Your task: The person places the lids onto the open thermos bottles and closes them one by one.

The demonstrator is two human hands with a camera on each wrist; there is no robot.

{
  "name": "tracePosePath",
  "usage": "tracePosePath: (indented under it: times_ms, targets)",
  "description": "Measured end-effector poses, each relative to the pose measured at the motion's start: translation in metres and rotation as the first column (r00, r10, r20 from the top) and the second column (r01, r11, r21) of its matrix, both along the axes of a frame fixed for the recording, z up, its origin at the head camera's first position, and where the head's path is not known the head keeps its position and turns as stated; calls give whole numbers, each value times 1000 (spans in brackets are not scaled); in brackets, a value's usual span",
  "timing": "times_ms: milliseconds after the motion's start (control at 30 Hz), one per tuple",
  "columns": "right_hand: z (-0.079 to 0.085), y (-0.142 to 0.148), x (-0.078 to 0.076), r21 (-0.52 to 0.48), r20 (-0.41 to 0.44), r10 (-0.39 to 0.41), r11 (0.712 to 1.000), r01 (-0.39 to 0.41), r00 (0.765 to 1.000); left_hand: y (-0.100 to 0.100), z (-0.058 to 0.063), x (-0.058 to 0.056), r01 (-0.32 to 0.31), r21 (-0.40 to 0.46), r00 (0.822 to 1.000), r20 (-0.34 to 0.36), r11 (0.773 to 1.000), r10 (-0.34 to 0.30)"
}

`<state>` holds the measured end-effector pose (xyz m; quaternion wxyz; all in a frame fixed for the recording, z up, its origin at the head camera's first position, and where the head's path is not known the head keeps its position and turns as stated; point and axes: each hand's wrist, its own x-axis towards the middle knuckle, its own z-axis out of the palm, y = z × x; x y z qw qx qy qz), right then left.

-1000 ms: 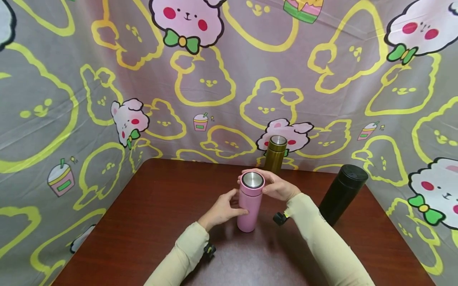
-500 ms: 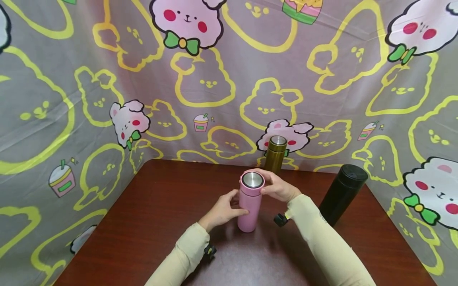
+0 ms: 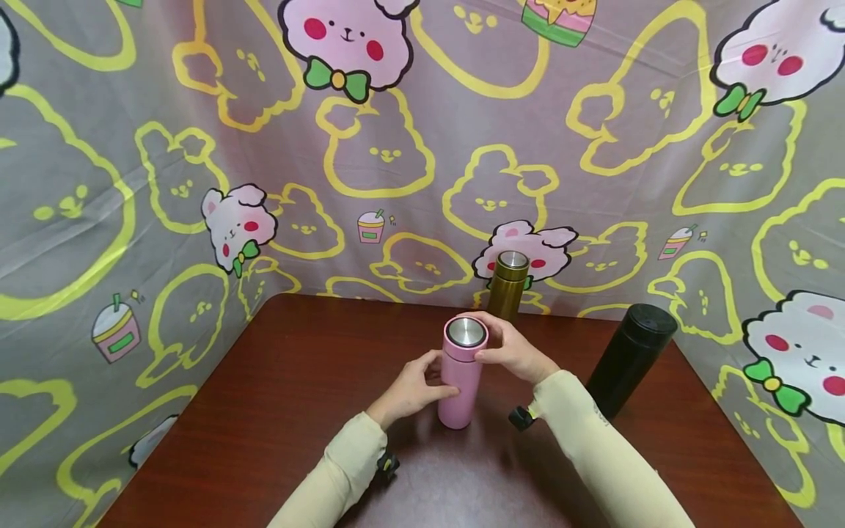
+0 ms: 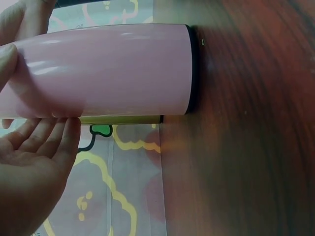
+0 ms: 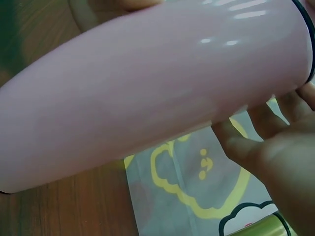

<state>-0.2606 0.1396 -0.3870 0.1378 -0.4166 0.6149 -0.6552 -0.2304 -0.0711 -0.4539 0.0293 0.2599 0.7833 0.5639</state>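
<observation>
A pink thermos (image 3: 458,396) stands upright on the dark wooden table, its cap (image 3: 466,332) topped with a silver disc. My left hand (image 3: 409,389) holds the body from the left, thumb across the near side. Higher up, my right hand (image 3: 518,353) grips the cap from the right, thumb in front and the other fingers behind, mostly hidden. In the left wrist view the thermos body (image 4: 128,71) lies sideways in the picture, its dark base edge at the table. The right wrist view shows the body (image 5: 147,83) with right fingers (image 5: 236,142) against its side.
Behind the right hand stands a gold thermos (image 3: 508,286) with a silver top. A black thermos (image 3: 630,363) stands to the right, close to the right forearm. Patterned cloth (image 3: 389,242) surrounds the reddish-brown table (image 3: 284,389) at the back and sides.
My right thumb has shifted slightly left along the front of the cap, while the right wrist has swung a little right and down. The left hand and the pink thermos stay in place.
</observation>
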Motion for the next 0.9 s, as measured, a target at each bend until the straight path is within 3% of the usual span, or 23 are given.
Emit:
tracePosePath:
  times_ms: [167,367,533,633,733,800,900]
  targets:
    - [2,-2,8,34,-39,-116,993,117,992,0,-3,-2,5,12,1000,-31,1000,-4]
    - [8,-6,21,76,-107,-248,964,256,963,0,-2,0,6,27,1000,-17,1000,-5]
    - [4,-6,21,99,-92,-301,946,309,949,1,5,3,4,22,1000,-21,1000,-4]
    - [1,-5,20,84,-67,-274,957,279,959,0,16,10,10,26,1000,-23,1000,-10]
    - [-2,-2,15,24,-25,-181,983,182,983,-1,26,16,21,30,999,-25,999,-20]
    - [-3,-1,11,-36,11,-84,996,85,996,-1,27,16,20,22,1000,-17,1000,-19]
    - [-2,1,3,-117,48,60,992,-54,997,-1,21,10,22,17,1000,-15,1000,-22]
